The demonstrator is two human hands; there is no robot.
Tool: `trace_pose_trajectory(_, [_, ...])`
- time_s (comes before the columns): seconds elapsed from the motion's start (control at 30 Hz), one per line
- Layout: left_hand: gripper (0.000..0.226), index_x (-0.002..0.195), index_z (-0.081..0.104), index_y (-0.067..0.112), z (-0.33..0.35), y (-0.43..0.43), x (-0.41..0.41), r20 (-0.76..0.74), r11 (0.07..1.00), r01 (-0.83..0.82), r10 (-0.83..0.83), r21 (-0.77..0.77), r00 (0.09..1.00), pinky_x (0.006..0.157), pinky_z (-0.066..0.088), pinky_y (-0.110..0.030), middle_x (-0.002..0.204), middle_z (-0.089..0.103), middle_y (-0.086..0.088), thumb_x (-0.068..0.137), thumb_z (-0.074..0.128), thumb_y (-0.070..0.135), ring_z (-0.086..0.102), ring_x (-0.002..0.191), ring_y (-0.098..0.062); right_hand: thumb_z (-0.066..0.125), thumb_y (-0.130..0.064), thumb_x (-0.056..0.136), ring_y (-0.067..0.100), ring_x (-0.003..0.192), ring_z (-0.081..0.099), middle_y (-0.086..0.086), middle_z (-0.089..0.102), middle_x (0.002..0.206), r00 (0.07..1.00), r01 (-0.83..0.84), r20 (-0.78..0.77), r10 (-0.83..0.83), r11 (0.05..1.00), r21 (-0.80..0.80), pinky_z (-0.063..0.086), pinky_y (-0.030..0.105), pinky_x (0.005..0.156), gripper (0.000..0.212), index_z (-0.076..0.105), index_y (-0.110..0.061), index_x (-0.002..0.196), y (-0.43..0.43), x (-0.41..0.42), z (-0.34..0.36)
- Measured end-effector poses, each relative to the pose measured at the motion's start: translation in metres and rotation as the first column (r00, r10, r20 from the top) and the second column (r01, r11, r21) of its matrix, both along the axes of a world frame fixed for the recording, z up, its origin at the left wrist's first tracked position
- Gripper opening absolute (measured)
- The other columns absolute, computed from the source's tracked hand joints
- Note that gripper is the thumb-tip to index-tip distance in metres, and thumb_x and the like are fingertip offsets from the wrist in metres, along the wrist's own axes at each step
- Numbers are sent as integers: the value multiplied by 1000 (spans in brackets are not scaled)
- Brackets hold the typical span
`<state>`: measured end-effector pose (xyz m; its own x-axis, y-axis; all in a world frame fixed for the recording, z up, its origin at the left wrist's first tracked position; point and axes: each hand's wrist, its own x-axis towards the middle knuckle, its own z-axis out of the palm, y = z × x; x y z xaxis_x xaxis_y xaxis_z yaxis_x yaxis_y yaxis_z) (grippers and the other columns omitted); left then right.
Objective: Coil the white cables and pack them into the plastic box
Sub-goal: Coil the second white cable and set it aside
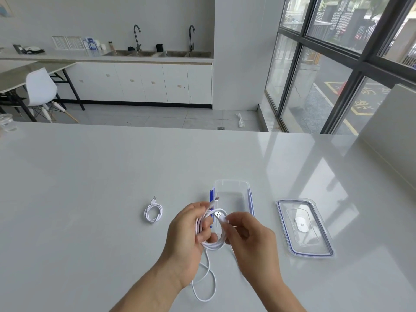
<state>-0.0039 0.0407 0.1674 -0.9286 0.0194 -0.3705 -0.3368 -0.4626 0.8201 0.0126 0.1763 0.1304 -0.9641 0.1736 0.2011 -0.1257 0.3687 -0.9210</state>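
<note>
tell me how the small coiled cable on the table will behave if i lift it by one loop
Probably floppy: the coiled cable is thin and nothing visibly ties its loops, so it may droop open. It looks light, so a push would likely slide it across the glossy table. Its free plug end would probably dangle.

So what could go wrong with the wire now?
The loose tail lies in loops on the table; it may tangle while being wound in. The left hand holds the coil and the right hand pinches the plug end; if either slips, the loops could spring open.
</note>
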Motion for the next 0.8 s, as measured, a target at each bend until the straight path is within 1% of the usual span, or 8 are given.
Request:
trace_pose_trajectory(0.07, [38, 106, 66, 3, 0, -2, -2, 67, 978, 28, -43, 207, 997, 60, 34, -33, 58, 37, -4, 103, 39, 30, 20, 45, -14, 75, -9, 88, 13, 62, 70, -15, 72, 69, 999, 29, -14, -29, 1000, 12, 56, 30, 61, 25, 66, -32, 82, -2, 1, -1])
trace_pose_trajectory(0.13, [41, 110, 66, 2, -1, -3, -3, 72, 951, 45, -70, 307, 995, 59, 33, -32, 57, 37, -4, 104, 35, 29, 23, 43, -14, 75, -8, 88, 12, 65, 72, -20, 73, 74, 999, 25, -22, -25, 1000, -4, 59, 34, 65, 28, 67, -36, 85, -1, 0, 1])
trace_pose_trajectory(0.27, [32, 112, 64, 2, -2, -2, -1, 21, 963, 48, -56, 265, 998, 60, 36, -31, 58, 39, -4, 103, 36, 14, 26, 43, -13, 75, -5, 86, 14, 70, 74, -14, 76, 79, 999, -7, -34, 5, 998, -58, 61, 43, 70, 33, 73, -38, 88, 3, -3, 4])
trace_pose_trajectory(0.37, [25, 106, 62, 1, -1, -1, -1, -20, 985, 20, -16, 172, 1000, 60, 32, -32, 57, 39, -3, 104, 39, 12, 24, 46, -14, 77, -1, 83, 25, 69, 70, 3, 75, 75, 999, -54, -17, 52, 964, -261, 56, 42, 68, 28, 74, -29, 86, 5, -2, 9])
trace_pose_trajectory(0.43, [21, 102, 57, 2, 0, 2, 0, -67, 996, 6, 0, 90, 998, 59, 31, -32, 56, 38, -2, 105, 39, 11, 28, 44, -12, 80, -4, 82, 38, 75, 68, 14, 74, 78, 992, -92, 40, 124, 885, -457, 52, 44, 70, 16, 71, -17, 81, 8, -5, 13])
trace_pose_trajectory(0.53, [22, 93, 57, 5, 0, 5, 3, -128, 999, -10, 4, -49, 992, 58, 34, -30, 59, 38, -3, 105, 41, 12, 35, 47, -11, 82, -8, 75, 33, 73, 65, 17, 71, 82, 950, -146, 134, 284, 776, -613, 48, 40, 69, 18, 63, -9, 76, 14, -12, 19])
trace_pose_trajectory(0.63, [27, 86, 58, 9, -3, 5, 4, -177, 974, -9, -32, -226, 984, 62, 40, -28, 63, 39, -6, 106, 41, 16, 39, 60, -16, 80, -4, 70, 28, 72, 59, 17, 65, 78, 891, -176, 228, 392, 763, -622, 44, 37, 68, 23, 59, -10, 77, 18, -18, 21])
trace_pose_trajectory(0.8, [20, 89, 57, 18, -13, 6, 13, -268, 846, 25, -197, -533, 943, 59, 42, -19, 67, 55, 2, 104, 45, 19, 46, 58, -8, 78, -4, 75, 21, 63, 59, 12, 67, 75, 881, -151, 358, 309, 901, -406, 46, 35, 65, 27, 54, -8, 88, 14, -20, 19])
